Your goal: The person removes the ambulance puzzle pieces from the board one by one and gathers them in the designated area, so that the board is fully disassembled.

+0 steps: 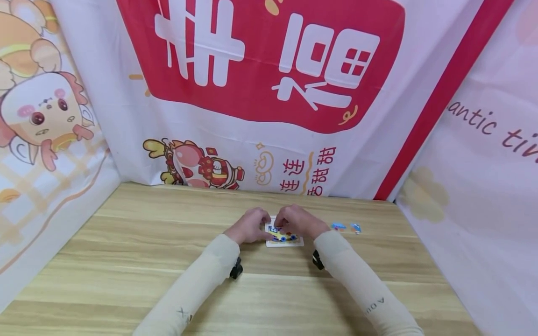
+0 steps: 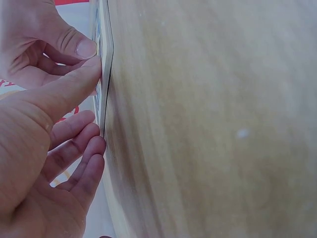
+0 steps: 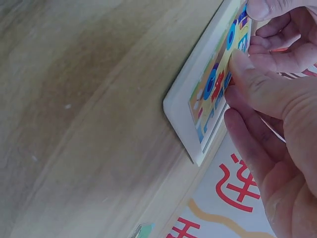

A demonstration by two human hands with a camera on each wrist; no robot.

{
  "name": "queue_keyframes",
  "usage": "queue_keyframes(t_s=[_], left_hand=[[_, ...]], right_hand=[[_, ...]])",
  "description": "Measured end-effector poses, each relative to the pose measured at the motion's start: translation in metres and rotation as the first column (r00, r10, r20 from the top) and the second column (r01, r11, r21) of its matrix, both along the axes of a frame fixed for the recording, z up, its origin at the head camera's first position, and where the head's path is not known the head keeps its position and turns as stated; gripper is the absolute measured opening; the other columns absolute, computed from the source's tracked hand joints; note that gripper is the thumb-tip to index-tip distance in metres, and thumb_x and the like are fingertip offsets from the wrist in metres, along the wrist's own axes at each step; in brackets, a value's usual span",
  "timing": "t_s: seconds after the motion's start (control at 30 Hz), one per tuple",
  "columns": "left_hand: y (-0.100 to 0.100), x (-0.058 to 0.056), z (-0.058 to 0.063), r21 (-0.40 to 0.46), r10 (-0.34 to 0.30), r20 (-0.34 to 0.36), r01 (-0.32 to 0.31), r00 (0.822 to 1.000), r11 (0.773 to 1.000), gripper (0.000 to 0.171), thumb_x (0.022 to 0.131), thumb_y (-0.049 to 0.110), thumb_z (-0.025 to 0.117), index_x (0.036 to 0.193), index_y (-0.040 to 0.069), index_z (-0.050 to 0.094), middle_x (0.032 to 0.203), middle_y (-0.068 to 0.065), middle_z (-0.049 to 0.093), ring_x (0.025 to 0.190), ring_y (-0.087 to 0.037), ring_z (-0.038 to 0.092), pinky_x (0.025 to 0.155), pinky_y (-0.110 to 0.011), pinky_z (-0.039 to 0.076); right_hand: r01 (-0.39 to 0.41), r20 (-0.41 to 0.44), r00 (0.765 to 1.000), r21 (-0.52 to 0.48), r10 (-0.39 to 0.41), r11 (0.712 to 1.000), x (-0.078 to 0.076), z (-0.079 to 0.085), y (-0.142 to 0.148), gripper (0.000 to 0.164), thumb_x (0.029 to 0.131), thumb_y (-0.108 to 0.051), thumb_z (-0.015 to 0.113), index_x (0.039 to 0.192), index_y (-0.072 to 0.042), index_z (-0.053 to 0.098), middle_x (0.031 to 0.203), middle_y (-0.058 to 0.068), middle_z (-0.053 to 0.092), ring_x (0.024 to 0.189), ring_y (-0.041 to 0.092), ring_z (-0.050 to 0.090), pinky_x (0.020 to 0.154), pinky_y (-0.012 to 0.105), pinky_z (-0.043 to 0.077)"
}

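A white-framed picture puzzle board (image 1: 285,243) lies on the table, showing a yellow vehicle with blue wheels. At its left side my left hand (image 1: 252,225) grips the board, thumb over the face and fingertips at the edge, as the left wrist view shows. My right hand (image 1: 299,221) bends over the upper right part of the board. In the right wrist view its thumb (image 3: 242,62) touches the picture (image 3: 213,89), with the fingers beside the far edge. I cannot tell whether a piece is pinched there. Both thumbs are close together.
Two small blue puzzle pieces, one nearer (image 1: 338,227) and one farther right (image 1: 356,228), lie right of the board on the wooden table (image 1: 168,261). A printed cloth (image 1: 252,107) hangs behind the table, with more cloth at both sides. Dark wrist cameras (image 1: 236,269) sit under the sleeves.
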State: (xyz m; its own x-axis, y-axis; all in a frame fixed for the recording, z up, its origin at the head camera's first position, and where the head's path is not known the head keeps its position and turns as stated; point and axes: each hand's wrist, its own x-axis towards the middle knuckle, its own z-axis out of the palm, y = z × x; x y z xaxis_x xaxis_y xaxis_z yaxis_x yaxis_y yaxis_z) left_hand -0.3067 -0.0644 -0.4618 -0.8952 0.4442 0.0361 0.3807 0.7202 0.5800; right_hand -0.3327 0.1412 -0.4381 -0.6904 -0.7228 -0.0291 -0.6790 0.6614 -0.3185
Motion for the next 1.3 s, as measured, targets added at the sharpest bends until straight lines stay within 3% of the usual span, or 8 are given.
queue_keyframes(t_s=[0.37,0.73,1.0,1.3], left_hand=[[0.001,0.0,-0.001,0.002,0.002,-0.013,-0.002,1.0,1.0,0.042,0.083,0.023,0.092,0.115,0.002,0.073,0.114,-0.011,0.07,0.107,-0.024,0.064,0.102,-0.042,0.055],[0.0,0.003,0.002,0.013,-0.01,-0.024,0.01,1.0,1.0,0.042,0.083,0.02,0.092,0.114,0.0,0.073,0.114,-0.013,0.071,0.107,-0.027,0.065,0.102,-0.044,0.055],[0.001,0.001,0.001,0.003,-0.013,-0.029,0.013,0.999,1.0,0.04,0.082,0.021,0.093,0.11,0.001,0.073,0.114,-0.013,0.072,0.107,-0.026,0.066,0.102,-0.044,0.056],[0.001,0.002,0.001,0.004,-0.017,-0.043,0.017,0.999,1.0,0.04,0.082,0.02,0.092,0.11,0.0,0.073,0.114,-0.013,0.073,0.109,-0.027,0.066,0.105,-0.045,0.055]], right_hand=[[0.046,-0.036,0.998,0.052,-0.044,0.998,0.002,-0.001,-0.002,0.015,0.09,-0.008,0.083,0.103,-0.014,0.08,0.099,-0.004,0.077,0.091,0.007,0.067,0.089,0.03,0.06],[0.025,-0.073,0.997,-0.02,-0.027,0.999,0.006,-0.005,0.003,0.017,0.092,-0.009,0.082,0.108,-0.013,0.079,0.103,-0.003,0.079,0.094,0.008,0.07,0.09,0.029,0.061],[0.063,-0.029,0.997,-0.092,-0.066,0.994,0.009,-0.007,0.007,0.017,0.092,-0.008,0.081,0.109,-0.012,0.079,0.105,-0.001,0.078,0.095,0.008,0.07,0.088,0.027,0.062],[0.212,0.155,0.971,-0.22,-0.181,0.952,0.009,-0.012,0.009,0.005,0.1,-0.012,0.073,0.101,-0.014,0.078,0.097,-0.005,0.075,0.088,0.006,0.066,0.083,0.026,0.059]])
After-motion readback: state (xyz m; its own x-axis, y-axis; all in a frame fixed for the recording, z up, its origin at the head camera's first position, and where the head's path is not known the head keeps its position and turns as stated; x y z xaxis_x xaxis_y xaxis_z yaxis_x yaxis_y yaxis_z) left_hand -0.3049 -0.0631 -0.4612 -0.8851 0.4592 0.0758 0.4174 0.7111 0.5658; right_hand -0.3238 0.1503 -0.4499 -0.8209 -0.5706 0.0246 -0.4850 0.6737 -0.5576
